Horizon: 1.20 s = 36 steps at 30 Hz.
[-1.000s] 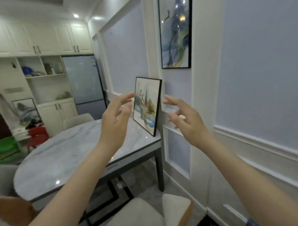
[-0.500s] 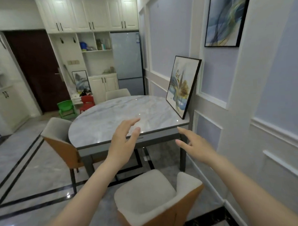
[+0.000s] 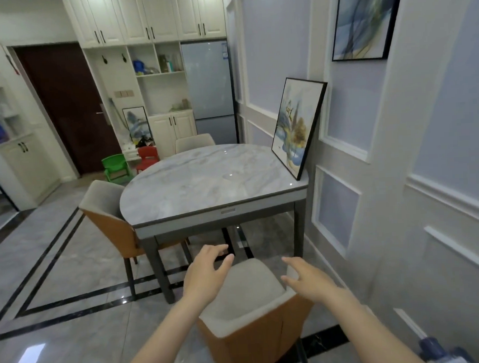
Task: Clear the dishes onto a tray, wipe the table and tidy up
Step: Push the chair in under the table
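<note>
Nearest the camera, the left hand (image 3: 206,276) and right hand (image 3: 310,281) hover over the grey-and-orange chair (image 3: 252,312), fingers spread apart, holding nothing. Beyond stands the marble table (image 3: 194,188), with a framed picture (image 3: 296,129) leaning against the wall at its right edge.

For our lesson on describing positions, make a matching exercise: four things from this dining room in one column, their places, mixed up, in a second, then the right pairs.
Things:
1. framed picture
2. green child's chair
3. nearest dining chair
4. fridge

Places:
A. below both hands
B. on the tabletop, leaning on the wall
C. built in beside the open shelves
D. on the floor by the dark door

Pairs: 1-B, 2-D, 3-A, 4-C
</note>
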Tool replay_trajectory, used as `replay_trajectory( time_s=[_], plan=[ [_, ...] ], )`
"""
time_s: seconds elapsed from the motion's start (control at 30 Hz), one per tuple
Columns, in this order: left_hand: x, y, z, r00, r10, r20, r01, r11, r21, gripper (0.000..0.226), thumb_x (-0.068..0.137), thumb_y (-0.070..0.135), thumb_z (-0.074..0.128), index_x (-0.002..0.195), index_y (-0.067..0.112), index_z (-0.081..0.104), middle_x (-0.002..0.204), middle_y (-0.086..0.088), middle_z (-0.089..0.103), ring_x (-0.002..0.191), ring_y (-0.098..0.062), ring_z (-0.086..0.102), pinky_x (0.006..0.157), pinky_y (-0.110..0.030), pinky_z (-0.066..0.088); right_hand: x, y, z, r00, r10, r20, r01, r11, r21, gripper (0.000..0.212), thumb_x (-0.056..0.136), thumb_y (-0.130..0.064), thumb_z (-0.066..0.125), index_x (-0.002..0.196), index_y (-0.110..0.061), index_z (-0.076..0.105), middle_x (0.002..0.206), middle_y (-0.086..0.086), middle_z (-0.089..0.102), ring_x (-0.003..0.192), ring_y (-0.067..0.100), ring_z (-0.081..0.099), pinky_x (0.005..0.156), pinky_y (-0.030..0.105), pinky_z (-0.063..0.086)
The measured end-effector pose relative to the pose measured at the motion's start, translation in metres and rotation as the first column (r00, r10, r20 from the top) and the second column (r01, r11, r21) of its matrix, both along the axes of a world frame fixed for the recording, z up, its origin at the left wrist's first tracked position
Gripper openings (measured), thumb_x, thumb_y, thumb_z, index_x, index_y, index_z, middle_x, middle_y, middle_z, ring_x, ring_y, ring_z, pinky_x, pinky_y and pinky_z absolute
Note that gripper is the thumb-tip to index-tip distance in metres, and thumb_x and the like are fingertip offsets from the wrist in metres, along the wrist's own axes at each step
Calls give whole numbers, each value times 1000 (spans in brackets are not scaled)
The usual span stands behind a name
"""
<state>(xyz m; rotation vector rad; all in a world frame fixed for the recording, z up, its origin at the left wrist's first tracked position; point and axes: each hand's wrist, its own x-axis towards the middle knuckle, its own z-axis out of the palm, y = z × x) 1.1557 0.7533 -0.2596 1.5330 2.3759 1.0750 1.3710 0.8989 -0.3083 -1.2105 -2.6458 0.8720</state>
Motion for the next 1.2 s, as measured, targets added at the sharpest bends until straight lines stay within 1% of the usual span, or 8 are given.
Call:
replay_trajectory(
  time_s=[0.2,0.33,0.6,0.83,0.9,1.0,1.1,1.2],
  plan=[
    [22,-9,-83,987,105,122,-59,940,-335,51,92,56,43,135,30,45,141,9,43,128,-13,43,104,-35,40,26,8,-35,990,66,128,-60,997,-45,53,95,-43,41,144,-30,26,147,-5,35,120,17,49,90,31,44],
    [38,-6,-128,970,126,206,-9,873,-488,53,92,47,49,139,26,40,146,5,38,135,-15,36,106,-26,31,35,22,-60,971,92,222,-91,996,-16,58,96,-38,42,148,-25,19,156,-5,17,130,17,42,98,32,42],
    [57,9,-190,970,170,175,-70,882,-467,57,92,34,55,143,24,33,153,5,23,140,-6,22,110,-14,12,23,37,-104,935,194,298,-171,980,-102,62,95,-39,45,148,-30,16,159,-7,3,130,19,41,99,35,42],
    [42,27,-220,937,247,247,-129,901,-414,44,94,7,51,138,9,43,152,-8,30,133,-8,38,92,8,13,6,44,-128,959,105,261,-111,994,5,46,98,-34,39,142,-33,27,156,-6,9,126,23,37,100,32,40],
    [37,25,-226,917,268,295,-134,905,-404,43,97,16,47,140,18,43,154,-6,27,135,-9,36,96,2,20,1,46,-129,964,82,252,-91,996,23,45,99,-33,37,143,-32,27,156,-5,11,127,23,36,101,31,39],
    [22,36,-225,800,362,478,-164,899,-407,46,97,35,45,141,22,42,142,-1,41,128,-21,44,101,-25,36,-11,50,-128,969,78,233,-83,996,11,46,98,-29,38,143,-31,27,156,-3,12,128,24,36,100,30,39],
    [-3,54,-220,457,466,758,-250,885,-393,53,89,19,63,137,4,44,121,-10,48,109,-28,53,95,-29,39,-29,57,-123,973,83,217,-84,996,-3,45,97,-26,40,141,-30,32,154,-1,17,125,25,38,99,32,41],
    [-30,65,-215,239,458,857,-316,871,-377,54,87,11,64,136,0,44,134,-17,44,121,-33,48,92,-29,39,-51,62,-125,970,104,220,-102,995,-21,45,96,-27,40,141,-32,32,154,-1,17,126,25,37,99,33,41]
  ],
)
